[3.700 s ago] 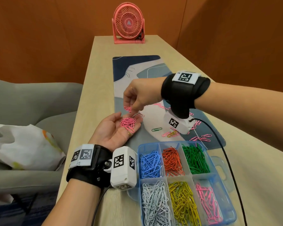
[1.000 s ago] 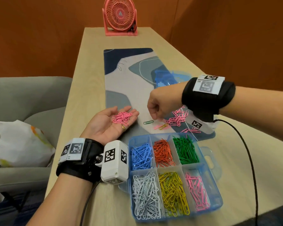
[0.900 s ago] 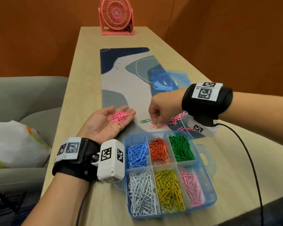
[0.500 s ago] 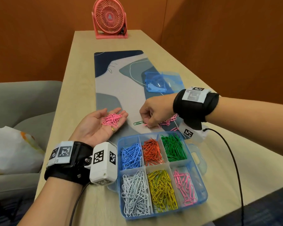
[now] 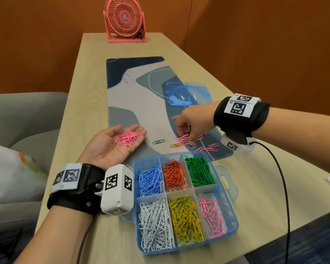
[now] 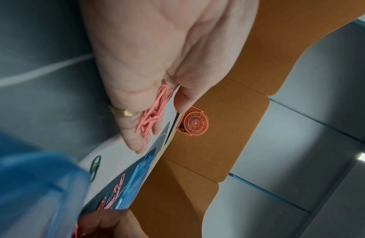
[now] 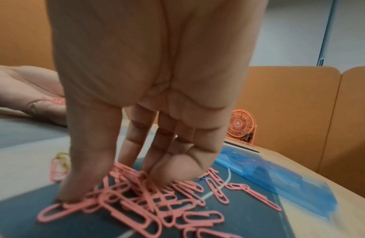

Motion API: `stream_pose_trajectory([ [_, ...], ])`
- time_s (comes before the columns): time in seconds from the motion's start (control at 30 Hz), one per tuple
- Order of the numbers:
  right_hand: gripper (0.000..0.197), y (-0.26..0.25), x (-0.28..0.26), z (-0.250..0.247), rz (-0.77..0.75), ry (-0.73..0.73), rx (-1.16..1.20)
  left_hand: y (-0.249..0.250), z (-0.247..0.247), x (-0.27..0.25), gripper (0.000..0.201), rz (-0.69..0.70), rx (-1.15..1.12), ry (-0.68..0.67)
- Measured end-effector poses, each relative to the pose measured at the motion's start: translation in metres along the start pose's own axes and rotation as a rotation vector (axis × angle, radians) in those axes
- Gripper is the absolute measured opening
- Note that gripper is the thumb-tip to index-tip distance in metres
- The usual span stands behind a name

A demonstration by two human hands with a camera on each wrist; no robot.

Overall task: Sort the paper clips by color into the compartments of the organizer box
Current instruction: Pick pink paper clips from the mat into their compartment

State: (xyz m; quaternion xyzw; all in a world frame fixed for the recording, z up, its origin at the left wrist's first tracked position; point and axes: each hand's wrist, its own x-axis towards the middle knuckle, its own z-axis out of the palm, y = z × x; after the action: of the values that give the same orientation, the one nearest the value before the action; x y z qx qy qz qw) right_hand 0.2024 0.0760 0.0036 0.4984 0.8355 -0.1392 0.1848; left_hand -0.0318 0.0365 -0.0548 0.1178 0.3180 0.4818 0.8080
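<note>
Left hand (image 5: 111, 147): lying palm up, fingers extended, cradling a bunch of pink clips (image 5: 127, 138).
Organizer box (image 5: 233, 223): sitting near, its near-right compartment partly filled with pink.
Right hand (image 5: 193, 122): fingertips (image 7: 75, 190) pressing down into loose pink clips (image 7: 141, 202) on the mat (image 5: 133, 103); whether any clip is being pinched is unclear.

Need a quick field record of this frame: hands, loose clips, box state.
left hand: palm up, flat, carrying a bunch of pink clips
right hand: fingertips down in the loose pink pile on the desk mat; whether any clip is pinched cannot be told
other loose clips: one green clip, one yellow clip
organizer box: open, six compartments; blue, orange, green in the far row, white, yellow, pink in the near row
lid: on mat, beyond right hand
</note>
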Motion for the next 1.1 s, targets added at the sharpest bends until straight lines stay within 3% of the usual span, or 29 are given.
stream_pose_trajectory([
  [0.1,0.021,-0.001,0.001,0.003,-0.001,-0.006,0.021,0.0,0.0,-0.002,0.047,-0.002,0.018,-0.013],
  [0.17,0.017,-0.001,0.002,0.003,0.006,-0.009,0.038,0.0,-0.002,-0.002,0.059,-0.012,0.007,-0.035],
  [0.3,0.011,-0.002,0.004,0.002,0.021,-0.019,0.042,-0.001,0.001,-0.002,0.037,-0.007,0.001,-0.012],
  [0.6,0.011,-0.002,0.005,-0.003,0.049,-0.036,0.082,0.0,0.001,-0.003,0.039,-0.016,-0.01,-0.011],
  [0.73,0.016,-0.004,0.003,-0.018,0.055,0.02,0.113,0.0,0.0,-0.002,0.04,-0.024,-0.012,-0.009],
  [0.87,0.012,-0.023,0.004,-0.038,-0.028,0.108,0.174,-0.002,0.004,-0.003,0.039,-0.043,-0.018,0.0],
  [0.97,0.013,-0.052,0.008,-0.05,-0.155,0.09,0.27,-0.003,0.004,-0.002,0.041,-0.053,-0.049,-0.014],
  [1.1,0.015,-0.089,0.022,-0.053,-0.27,0.082,0.102,-0.004,0.004,-0.004,0.041,-0.06,-0.056,-0.093],
])
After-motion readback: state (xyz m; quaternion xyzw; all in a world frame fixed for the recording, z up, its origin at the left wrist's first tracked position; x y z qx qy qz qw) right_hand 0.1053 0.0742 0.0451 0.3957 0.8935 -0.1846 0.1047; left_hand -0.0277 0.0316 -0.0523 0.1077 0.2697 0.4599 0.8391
